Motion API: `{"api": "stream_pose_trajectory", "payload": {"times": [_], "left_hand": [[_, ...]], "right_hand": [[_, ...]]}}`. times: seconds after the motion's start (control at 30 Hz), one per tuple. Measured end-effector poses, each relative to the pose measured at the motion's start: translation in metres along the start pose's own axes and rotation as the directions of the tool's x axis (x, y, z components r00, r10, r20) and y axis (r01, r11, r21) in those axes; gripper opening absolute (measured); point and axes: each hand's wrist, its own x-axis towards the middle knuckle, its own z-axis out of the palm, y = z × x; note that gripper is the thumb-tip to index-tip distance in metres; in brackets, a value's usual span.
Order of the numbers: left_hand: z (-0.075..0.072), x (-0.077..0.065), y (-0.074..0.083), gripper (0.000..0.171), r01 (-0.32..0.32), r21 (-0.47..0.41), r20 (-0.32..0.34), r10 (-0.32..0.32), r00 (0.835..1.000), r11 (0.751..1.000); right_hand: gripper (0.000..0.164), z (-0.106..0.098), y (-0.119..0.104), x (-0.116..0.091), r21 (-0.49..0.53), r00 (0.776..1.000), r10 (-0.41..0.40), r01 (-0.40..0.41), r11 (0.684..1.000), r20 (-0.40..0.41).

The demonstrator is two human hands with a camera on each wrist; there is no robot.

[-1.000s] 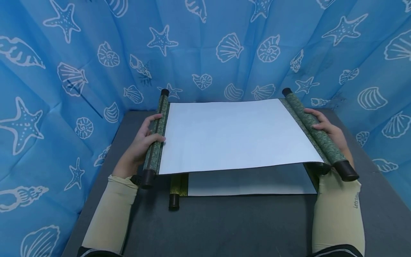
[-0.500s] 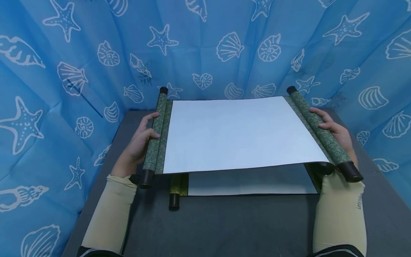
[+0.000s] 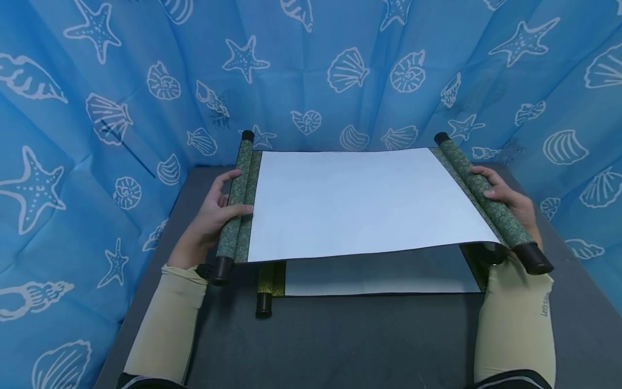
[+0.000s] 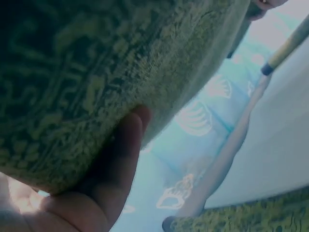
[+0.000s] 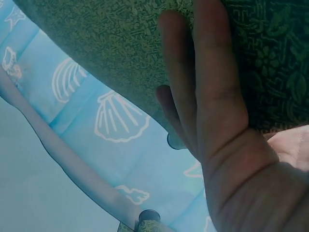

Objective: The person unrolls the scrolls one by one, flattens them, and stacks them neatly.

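In the head view a hanging scroll (image 3: 369, 205) with white paper and green brocade borders is held up, partly unrolled. My left hand (image 3: 206, 219) grips its left roller (image 3: 235, 200), thumb lying across the green border. On the other side my right hand (image 3: 517, 205) holds the thicker right roll (image 3: 498, 208), fingers wrapped beneath it. Both rollers have dark end caps. In the wrist views, the left fingers (image 4: 123, 150) and right fingers (image 5: 217, 72) lie against the underside of the green brocade.
Under the raised scroll, a second scroll (image 3: 379, 278) with yellow-green borders lies spread on the grey table (image 3: 350, 340), mostly hidden. Its left roller (image 3: 264, 292) pokes out at the front. A blue curtain (image 3: 301, 75) with shell prints surrounds the table's back and sides.
The right roll and right hand have moved slightly right. More green border shows at the left roller. The left thumb drew back onto the roller, then came down across the border again.
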Motion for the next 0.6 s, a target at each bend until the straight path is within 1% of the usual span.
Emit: {"api": "stream_pose_trajectory", "payload": {"times": [0.07,0.17,0.2,0.23,0.3,0.33,0.37,0.4,0.47,0.5,0.57,0.6], "left_hand": [[0.0002,-0.0006,-0.0007,0.087,-0.006,0.013,0.005,0.006,1.0,1.0],[0.0003,0.0006,-0.0017,0.088,-0.005,-0.03,0.007,0.006,1.0,1.0],[0.0002,0.0008,-0.0019,0.088,-0.005,-0.034,0.008,0.005,1.0,0.999],[-0.0002,0.0012,-0.0025,0.088,-0.004,-0.023,0.0,0.004,1.0,1.0],[-0.0011,0.0017,-0.0033,0.088,0.002,0.0,-0.009,-0.002,1.0,1.0],[-0.0014,0.0016,-0.0034,0.088,0.004,0.011,-0.01,-0.004,1.0,1.0],[-0.0015,0.0018,-0.0036,0.088,0.005,0.019,-0.011,-0.005,1.0,1.0],[-0.0017,0.0016,-0.0033,0.087,0.005,0.038,-0.014,-0.005,1.0,0.999],[-0.0018,0.0016,-0.0024,0.086,0.009,0.048,-0.018,-0.008,1.0,0.999],[-0.0017,0.0016,-0.0021,0.085,0.009,0.046,-0.018,-0.008,1.0,0.999],[-0.0016,0.0015,-0.0011,0.085,0.009,0.044,-0.023,-0.008,1.0,0.999],[-0.0018,0.0013,-0.0007,0.085,0.011,0.045,-0.028,-0.009,1.0,0.999]], "right_hand": [[0.062,-0.0007,0.0007,-0.0001,-0.042,0.999,0.0,-0.002,0.999,-0.033],[0.062,-0.0024,0.0011,-0.0004,-0.16,0.997,-0.019,0.006,0.987,-0.076],[0.062,-0.0032,0.0013,-0.0004,-0.133,0.998,-0.02,0.011,0.991,-0.066],[0.063,-0.0033,0.0015,-0.0002,-0.06,0.999,-0.016,0.014,0.998,-0.04],[0.066,-0.0019,0.0013,0.0005,0.065,1.0,-0.022,0.021,0.998,0.019],[0.068,-0.0007,0.0012,0.0008,0.153,0.999,-0.019,0.012,0.988,0.043],[0.071,0.0001,0.0011,0.0013,0.236,0.997,-0.019,0.001,0.972,0.075],[0.073,0.0008,0.001,0.0018,0.318,0.995,-0.016,-0.016,0.948,0.098],[0.075,0.0019,0.0003,0.0021,0.338,0.994,-0.025,-0.012,0.941,0.104],[0.075,0.0016,0.0001,0.0017,0.323,0.995,-0.026,-0.005,0.947,0.092],[0.074,-0.0012,-0.0005,0.0011,0.321,0.996,-0.022,-0.008,0.947,0.091],[0.073,-0.0024,-0.0009,0.0007,0.254,0.997,-0.033,0.013,0.967,0.074]]}}
